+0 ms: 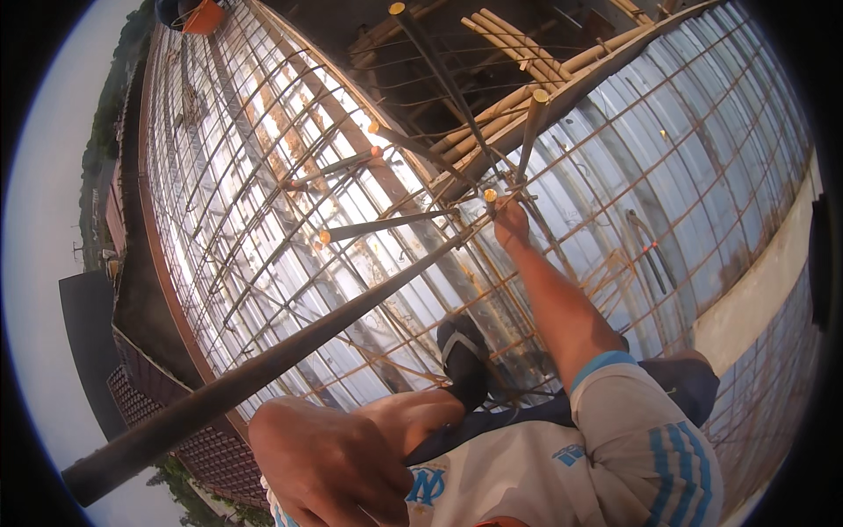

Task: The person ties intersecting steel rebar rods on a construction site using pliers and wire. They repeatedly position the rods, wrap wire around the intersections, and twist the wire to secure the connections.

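My right hand [512, 224] reaches down to a cluster of upright steel bars at the corner of a rebar mesh. Its curled fingers lie beside a short bar [490, 196] with a bright yellowish end; what they grip is hidden. One long bar [263, 359] rises from this cluster towards the lower left. Other upright bars [442, 69] stand around the hand. My left hand [329, 454] is close to the camera, bent before my chest, with its fingers pointing down and partly cut off. Whether it holds anything cannot be seen.
Rebar mesh [369, 359] covers shiny corrugated metal sheets [593, 184]. My sandalled foot [464, 346] rests on it. A dark opening with bamboo poles [517, 49] lies beyond the boards. Pliers-like handles [649, 250] lie to the right. An orange container [204, 16] stands far left, near the outer edge.
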Available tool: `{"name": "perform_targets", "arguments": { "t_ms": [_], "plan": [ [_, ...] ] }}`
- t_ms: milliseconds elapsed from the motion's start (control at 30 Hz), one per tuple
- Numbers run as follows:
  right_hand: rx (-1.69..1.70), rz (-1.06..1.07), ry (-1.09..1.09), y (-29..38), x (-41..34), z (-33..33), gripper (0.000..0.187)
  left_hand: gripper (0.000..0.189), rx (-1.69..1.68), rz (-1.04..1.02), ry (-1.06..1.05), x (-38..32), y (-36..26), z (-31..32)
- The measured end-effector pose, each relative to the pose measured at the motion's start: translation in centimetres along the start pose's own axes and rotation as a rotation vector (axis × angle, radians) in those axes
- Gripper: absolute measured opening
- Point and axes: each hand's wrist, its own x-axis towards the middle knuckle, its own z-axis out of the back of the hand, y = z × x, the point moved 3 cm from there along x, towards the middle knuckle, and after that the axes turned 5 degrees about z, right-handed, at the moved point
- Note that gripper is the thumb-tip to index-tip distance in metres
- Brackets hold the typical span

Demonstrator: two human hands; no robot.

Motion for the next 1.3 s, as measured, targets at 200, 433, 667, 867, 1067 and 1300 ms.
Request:
{"name": "perform_targets", "arguments": {
  "t_ms": [200, 433, 667, 867, 1067, 1300],
  "plan": [
    [-0.377, 0.064, -0.073, -1.3, -0.4, 0.4, 0.037, 0.03, 0.095, 0.254, 0.108, -0.3, 1.4, 1.7],
    [0.703, -0.306, 0.071, 4.0, 0.7, -1.8, 0.012, 0.03, 0.138, 0.856, -0.372, -7.0, 14.7, 7.3],
    [0.545, -0.321, -0.001, 5.3, 0.9, -0.5, 0.015, 0.038, 0.123, 1.26, -0.742, -11.5, 27.0, 9.4],
    [-0.699, -0.06, 0.151, 11.3, 0.2, 0.0, 0.012, 0.052, 0.439, 1.185, -0.753, -11.7, 34.8, 9.8],
    [-0.754, 0.184, 0.13, 14.3, -0.7, 0.3, 0.006, 0.068, 0.462, 1.132, -1.013, -5.8, 39.9, 10.7],
    [-0.596, 0.106, 0.129, 12.4, -0.7, 0.5, 0.027, 0.028, -0.355, 0.638, -1.786, -3.4, 42.1, 13.2]
  ]
}}
